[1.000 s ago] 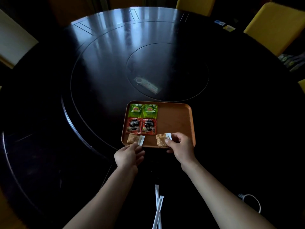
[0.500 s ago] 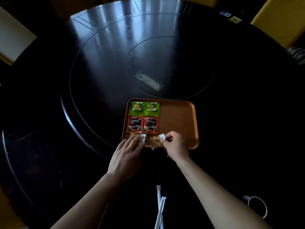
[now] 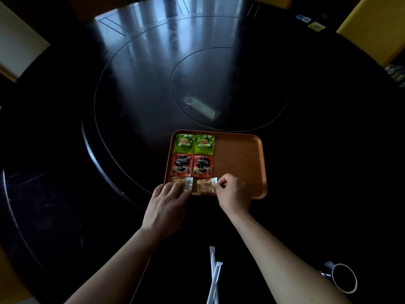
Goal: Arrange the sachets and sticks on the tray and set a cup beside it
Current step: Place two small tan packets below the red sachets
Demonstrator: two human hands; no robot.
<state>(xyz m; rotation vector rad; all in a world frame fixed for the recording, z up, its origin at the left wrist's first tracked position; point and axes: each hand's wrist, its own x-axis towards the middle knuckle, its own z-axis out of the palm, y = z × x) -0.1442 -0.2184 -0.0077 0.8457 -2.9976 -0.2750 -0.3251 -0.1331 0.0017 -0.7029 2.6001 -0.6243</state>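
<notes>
An orange tray [image 3: 240, 163] lies on the dark round table. Its left half holds two green tea sachets [image 3: 194, 143] in the back row and two red coffee sachets [image 3: 191, 167] in the middle row. Two brown sugar sachets lie along the near edge. My left hand [image 3: 166, 205] rests flat with its fingers on the left brown sachet [image 3: 185, 183]. My right hand [image 3: 233, 191] pinches the right end of the right brown sachet [image 3: 205, 187]. Two white wrapped sticks [image 3: 213, 277] lie on the table between my forearms. A dark cup with a white rim [image 3: 344, 281] stands at the lower right.
A clear packet [image 3: 201, 107] lies on the table's inner disc beyond the tray. Yellow chairs [image 3: 370, 29] stand at the far right, with small cards [image 3: 313, 24] on the table near them. The tray's right half is bare.
My right hand has brought the right brown sachet down flat onto the tray's near edge, beside the left one. My left hand has stretched forward onto the left brown sachet.
</notes>
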